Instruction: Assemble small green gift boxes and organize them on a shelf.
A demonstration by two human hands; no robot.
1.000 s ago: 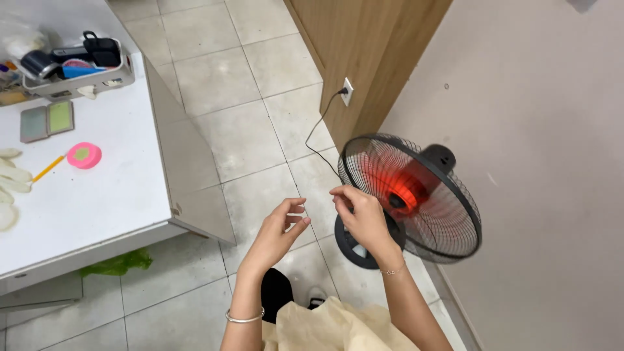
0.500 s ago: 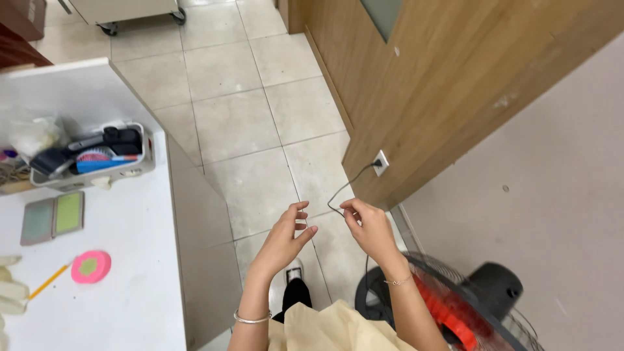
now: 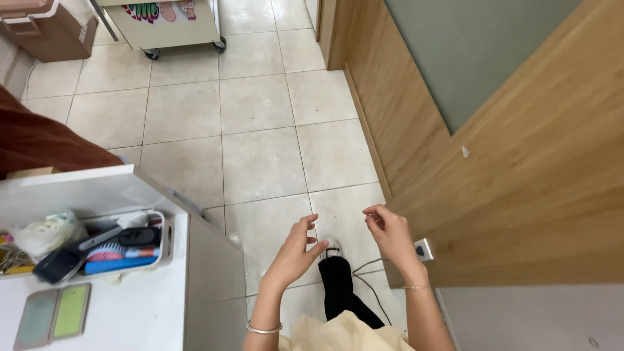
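Observation:
Both of my hands are raised in front of me over the tiled floor (image 3: pixel 260 117). My left hand (image 3: pixel 298 250) has its fingers spread and slightly curled, and I see nothing in it. A short gap to its right, my right hand (image 3: pixel 390 233) has its fingertips drawn together, with nothing visible between them. A thin bracelet sits on each wrist. Below the hands are my black trouser leg (image 3: pixel 338 292) and a shoe tip. A black cord (image 3: pixel 365 265) lies on the floor and runs to a white wall socket (image 3: pixel 423 249) close to my right wrist.
A wooden panel wall (image 3: pixel 520 195) fills the right side. At the left, a white table (image 3: pixel 130 312) bears a white tray (image 3: pixel 164 244) of small items and two flat green cards (image 3: pixel 52 315). A wheeled white cart (image 3: pixel 175 26) and a cardboard box (image 3: pixel 52 32) stand farther off.
The view has swung up and left, and the fan has dropped out of sight. My hands have stayed raised and close together, and the gap between them has widened a little.

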